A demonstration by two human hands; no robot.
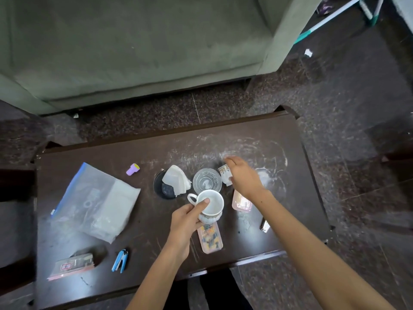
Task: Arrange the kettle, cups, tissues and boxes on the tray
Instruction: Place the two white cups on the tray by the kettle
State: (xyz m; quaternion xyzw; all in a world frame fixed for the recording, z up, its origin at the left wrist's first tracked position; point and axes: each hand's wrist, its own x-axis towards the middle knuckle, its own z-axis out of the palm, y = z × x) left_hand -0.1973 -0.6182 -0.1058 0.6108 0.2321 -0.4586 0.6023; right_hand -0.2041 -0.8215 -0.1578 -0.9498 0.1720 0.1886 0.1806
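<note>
The left grip [185,220] clamps a white ceramic cup [211,203] above the counter's [279,139] middle, the right grip [243,175] clamps a small patterned cup [224,173] beside it, so arranging seems barely begun; no tray shows.

A white cup [211,204] with a patterned base is held upright above the table's [138,151] near-middle. A second patterned cup [224,173] tilts farther back. White tissues [177,180] lie on a dark round dish [159,186]; pink-lidded boxes [210,239] sit toward the near edge.

The flat packet [72,265] bears a red-and-white label, too blurred to read.
</note>
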